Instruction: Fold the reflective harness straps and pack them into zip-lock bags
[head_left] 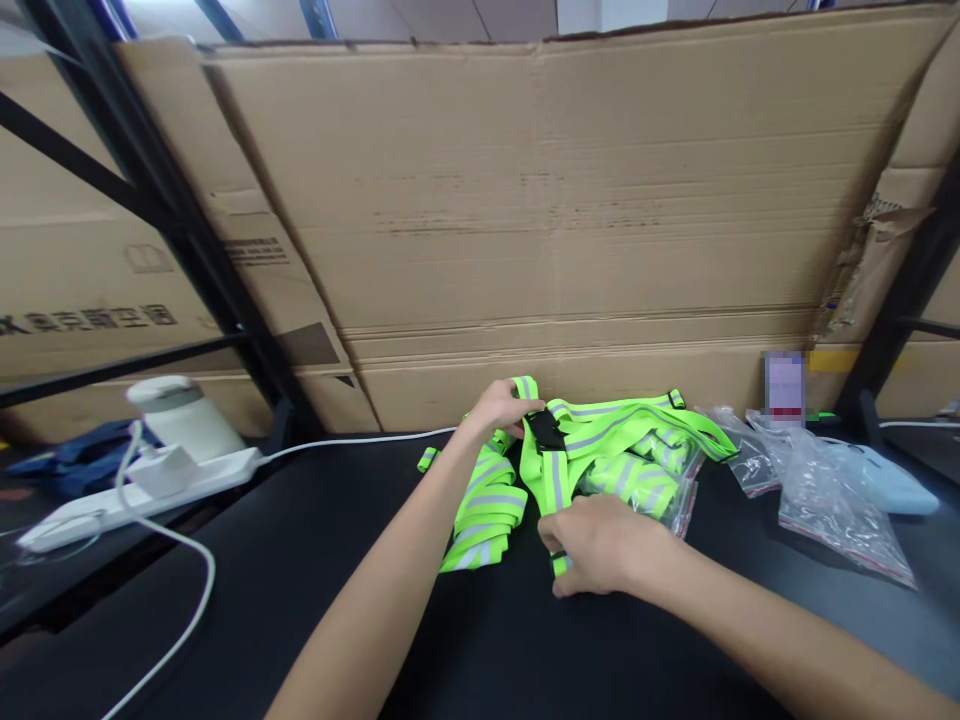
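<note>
A neon green reflective strap harness (555,470) with grey stripes and a black joining patch (546,431) lies partly lifted in front of me. My left hand (504,408) is closed on it beside the black patch. Lower down, my right hand (592,545) grips the end of a strap, near a small black slider. To the left, under my left forearm, rests a folded bundle of similar green straps (487,505). Behind my right hand, more rolled green straps (634,483) sit in a clear plastic bag. A loose strap stretches to the right.
Clear zip bags (840,500) and a light blue object (889,480) lie at the right. On the left are a white power strip (142,500), a white container (187,415) and a cable (206,570). A cardboard wall (570,200) and black metal posts stand behind the black tabletop (300,580).
</note>
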